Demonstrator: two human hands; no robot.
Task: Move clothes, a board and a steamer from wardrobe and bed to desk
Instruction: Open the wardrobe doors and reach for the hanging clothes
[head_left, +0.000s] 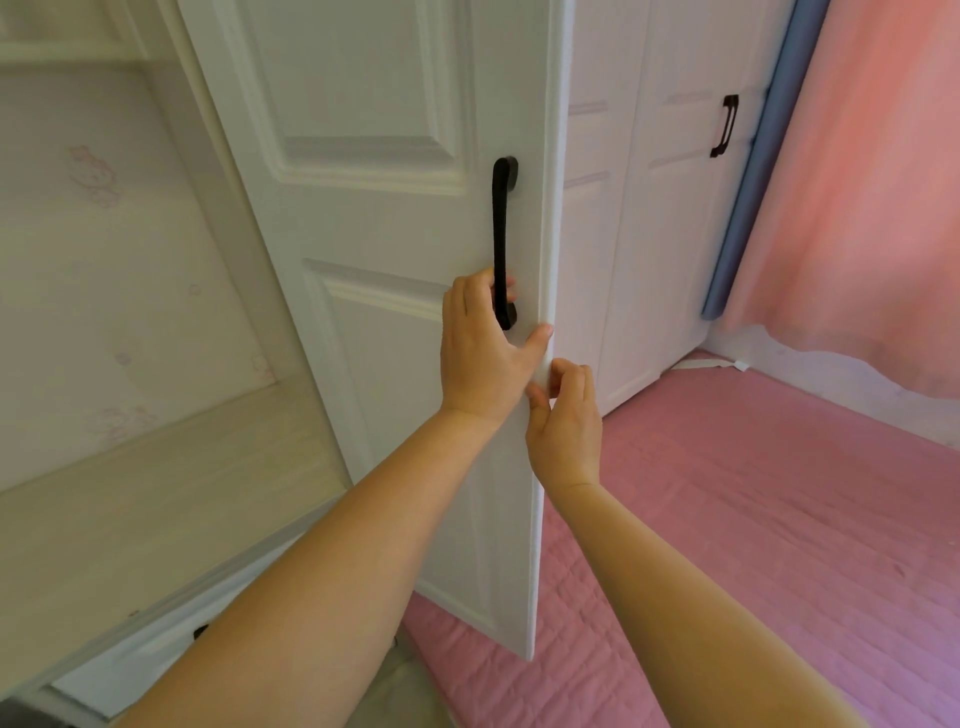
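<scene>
A white panelled wardrobe door (374, 218) stands partly open in front of me. It carries a black bar handle (503, 234). My left hand (483, 353) has its fingers hooked behind the lower end of that handle, thumb on the door's edge. Just below, my right hand (563, 421) pinches the door's free edge. To the left, the open wardrobe compartment shows a bare pale wooden shelf (130, 499) and a back wall with faint pink cartoon prints. No clothes, board or steamer are in view.
A pink quilted bed cover (753, 545) fills the lower right, under the door's corner. More closed white wardrobe doors (670, 208) with a black handle stand behind. A blue padded strip (748, 182) and a pink curtain (857, 182) hang at the right.
</scene>
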